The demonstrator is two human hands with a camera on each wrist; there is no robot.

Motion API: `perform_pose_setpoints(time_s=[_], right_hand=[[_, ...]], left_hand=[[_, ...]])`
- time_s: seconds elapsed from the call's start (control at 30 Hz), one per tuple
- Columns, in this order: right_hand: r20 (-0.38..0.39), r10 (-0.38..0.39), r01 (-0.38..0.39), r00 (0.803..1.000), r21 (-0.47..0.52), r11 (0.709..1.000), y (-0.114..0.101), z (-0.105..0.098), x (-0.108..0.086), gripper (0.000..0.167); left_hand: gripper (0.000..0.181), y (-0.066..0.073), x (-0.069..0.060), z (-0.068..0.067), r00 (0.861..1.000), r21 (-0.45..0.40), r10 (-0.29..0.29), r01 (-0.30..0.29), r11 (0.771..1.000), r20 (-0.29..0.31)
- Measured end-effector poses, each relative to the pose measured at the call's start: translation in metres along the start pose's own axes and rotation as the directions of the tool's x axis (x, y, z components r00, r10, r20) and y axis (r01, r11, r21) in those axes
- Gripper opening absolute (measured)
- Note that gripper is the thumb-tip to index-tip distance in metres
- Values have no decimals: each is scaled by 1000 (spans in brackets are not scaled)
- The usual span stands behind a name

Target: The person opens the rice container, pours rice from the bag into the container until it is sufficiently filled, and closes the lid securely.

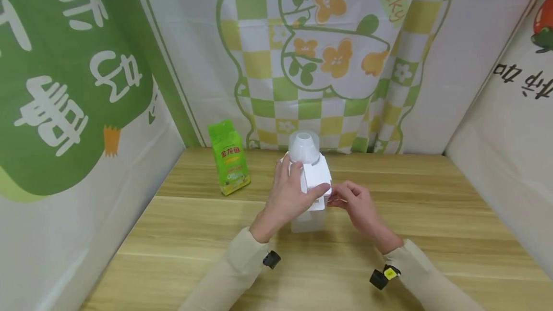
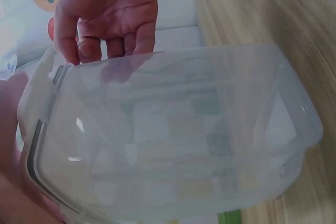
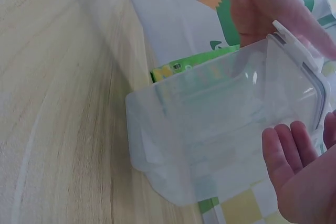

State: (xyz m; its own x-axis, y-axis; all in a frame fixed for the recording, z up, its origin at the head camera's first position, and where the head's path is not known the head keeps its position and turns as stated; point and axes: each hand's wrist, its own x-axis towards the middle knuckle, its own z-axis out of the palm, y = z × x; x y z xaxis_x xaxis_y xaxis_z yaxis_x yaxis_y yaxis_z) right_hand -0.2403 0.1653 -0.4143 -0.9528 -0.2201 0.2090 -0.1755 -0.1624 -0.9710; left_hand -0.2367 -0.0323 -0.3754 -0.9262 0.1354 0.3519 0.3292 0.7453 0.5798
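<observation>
A translucent container (image 1: 307,223) (image 2: 168,129) (image 3: 199,124) stands upright on the wooden table, with a white lid (image 1: 318,174) and a clear cone-shaped cap (image 1: 304,149) on top. Across the lid, my left hand (image 1: 285,198) (image 2: 18,182) (image 3: 273,11) grips with fingers on the far left side and thumb towards the near right. My right hand (image 1: 360,209) (image 2: 113,9) (image 3: 310,184) is at the lid's right side, fingers loosely bent, a fingertip touching the lid's edge. Whether it pinches a flap there is hard to tell.
A green bag (image 1: 229,157) (image 3: 210,61) with yellow at its bottom stands on the table (image 1: 190,224), left of the container. Behind the table hangs a patterned curtain (image 1: 263,8), with printed cloth walls at both sides.
</observation>
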Motion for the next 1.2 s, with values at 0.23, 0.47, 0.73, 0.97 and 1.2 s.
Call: perform_pose_setpoints(time_s=[0.23, 0.47, 0.73, 0.97, 1.2], right_hand=[[22, 4, -3, 1000, -40, 999, 2, 4, 0, 28], [27, 12, -10, 1000, -45, 999, 4, 3, 3, 26], [-14, 8, -9, 1000, -78, 997, 12, -7, 7, 24], [-68, -12, 9, 998, -55, 998, 11, -16, 14, 12], [-67, 12, -17, 998, -68, 998, 7, -22, 19, 30]], left_hand=[[69, -1, -2, -1, 994, 50, 92, -89, 995, -57], [66, 0, -2, -4, 997, 31, 80, -80, 996, 2], [55, -1, 0, -7, 984, 16, 179, -179, 984, 12], [52, -4, 2, -11, 980, -20, 189, -188, 982, 64], [49, -13, 7, -18, 955, -47, 289, -286, 957, 70]])
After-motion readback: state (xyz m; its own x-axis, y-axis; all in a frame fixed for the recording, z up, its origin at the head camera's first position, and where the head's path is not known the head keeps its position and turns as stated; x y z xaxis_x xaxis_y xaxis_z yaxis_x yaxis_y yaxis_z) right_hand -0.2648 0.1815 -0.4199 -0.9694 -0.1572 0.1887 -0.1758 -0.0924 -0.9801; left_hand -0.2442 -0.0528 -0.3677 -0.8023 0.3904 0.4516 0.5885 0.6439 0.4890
